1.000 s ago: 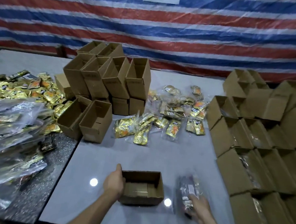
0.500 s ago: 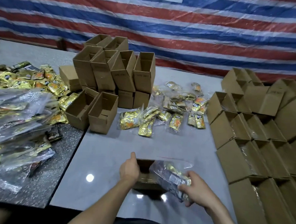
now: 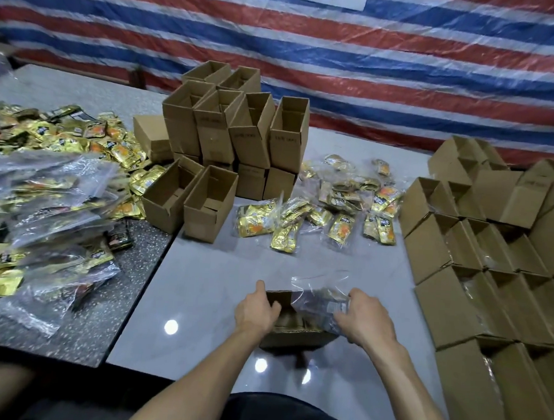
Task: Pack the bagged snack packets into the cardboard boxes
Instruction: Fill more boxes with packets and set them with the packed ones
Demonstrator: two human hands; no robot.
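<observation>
Small open cardboard box (image 3: 294, 338) sits at 6 o'clock on the pale table (image 3: 201, 286), right in front of the person. Left hand (image 3: 256, 311) grips the box's 9 o'clock wall, thumb up on the outside, fingers curled over the rim. Right hand (image 3: 364, 318) is at the box's 3 o'clock side, fingers curled on a clear bag of snack packets (image 3: 320, 303). The bag lies across the box's open top, its loose mouth sticking up toward 12 o'clock. How far it is inside can't be told. The hands are apart, with the box between them.

Loose bagged packets (image 3: 317, 212) are spread at table centre, toward 12 o'clock from the box. A stack of empty boxes (image 3: 234, 137) stands at 11 o'clock, with two open boxes (image 3: 192, 205) just in front of it. Rows of boxes (image 3: 474, 284) run along the 3 o'clock edge, some with plastic showing inside. A dark speckled table (image 3: 130, 298) butts up at 9 o'clock, carrying a heap of bags and gold packets (image 3: 45, 197). A striped red-blue tarp (image 3: 309, 51) hangs behind at 12 o'clock.
</observation>
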